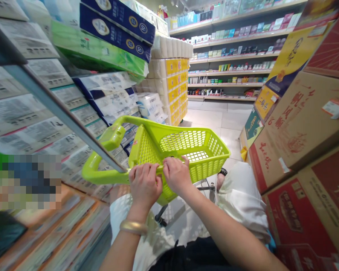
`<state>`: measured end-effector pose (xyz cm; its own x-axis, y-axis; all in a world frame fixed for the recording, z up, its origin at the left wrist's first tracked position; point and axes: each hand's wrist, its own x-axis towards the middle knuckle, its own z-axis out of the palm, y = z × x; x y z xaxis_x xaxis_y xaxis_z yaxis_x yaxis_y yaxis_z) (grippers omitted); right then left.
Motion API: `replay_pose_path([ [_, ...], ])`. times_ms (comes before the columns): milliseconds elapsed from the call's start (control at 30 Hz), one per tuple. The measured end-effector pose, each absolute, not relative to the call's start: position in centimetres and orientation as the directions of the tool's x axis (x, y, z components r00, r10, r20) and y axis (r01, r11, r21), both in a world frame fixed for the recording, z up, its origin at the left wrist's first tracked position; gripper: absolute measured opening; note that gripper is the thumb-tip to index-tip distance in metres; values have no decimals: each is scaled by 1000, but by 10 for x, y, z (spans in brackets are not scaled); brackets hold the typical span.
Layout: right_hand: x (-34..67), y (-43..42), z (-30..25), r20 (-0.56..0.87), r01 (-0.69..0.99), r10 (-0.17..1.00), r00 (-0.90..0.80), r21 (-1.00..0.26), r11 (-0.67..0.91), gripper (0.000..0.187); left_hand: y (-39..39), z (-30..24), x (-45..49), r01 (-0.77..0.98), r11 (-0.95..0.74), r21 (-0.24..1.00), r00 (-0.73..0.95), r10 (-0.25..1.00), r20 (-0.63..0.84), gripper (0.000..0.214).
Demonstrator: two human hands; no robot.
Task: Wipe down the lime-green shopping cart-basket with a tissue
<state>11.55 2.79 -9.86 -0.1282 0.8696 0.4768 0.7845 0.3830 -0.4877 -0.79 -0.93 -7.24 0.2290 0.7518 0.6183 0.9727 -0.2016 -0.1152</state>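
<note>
A lime-green plastic shopping cart (226, 152) with slotted walls stands sideways before me. My left hand (145, 182), with a gold-coloured bangle on its wrist, is closed over the cart's near rim, fingers curled to the inner side. Just to its right, my right hand (176, 173) grips the same rim with bent fingers. The two hands are close together, and both thumbs are only partly visible. A grey metal bar (73, 124) slants down from the upper left and ends at the cart's frame beside my left hand. Dark wheels show beneath the cart.
Stacked packs of paper tissue (14, 94) line the left, with a green pack (101, 52) jutting out above the cart. Yellow-and-white packs (175, 90) stand behind. Cardboard boxes (296, 124) crowd the right side. Shelves of small goods (231, 58) span the back, beyond a tiled floor (209, 113).
</note>
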Motion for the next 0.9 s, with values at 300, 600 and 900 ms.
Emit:
replay_pose_path([
  [300, 168, 40, -120, 442, 819, 888, 128, -552, 157, 19, -9, -72, -3, 975, -198, -105, 219, 741, 635, 27],
  [600, 116, 29, -97, 453, 760, 888, -81, -548, 350, 16, -8, -71, -6, 971, -215, -103, 233, 756, 612, 27],
  [900, 156, 41, -115, 444, 854, 893, 72, -491, 175, 19, -6, -71, -2, 973, -211, -94, 222, 747, 627, 29],
])
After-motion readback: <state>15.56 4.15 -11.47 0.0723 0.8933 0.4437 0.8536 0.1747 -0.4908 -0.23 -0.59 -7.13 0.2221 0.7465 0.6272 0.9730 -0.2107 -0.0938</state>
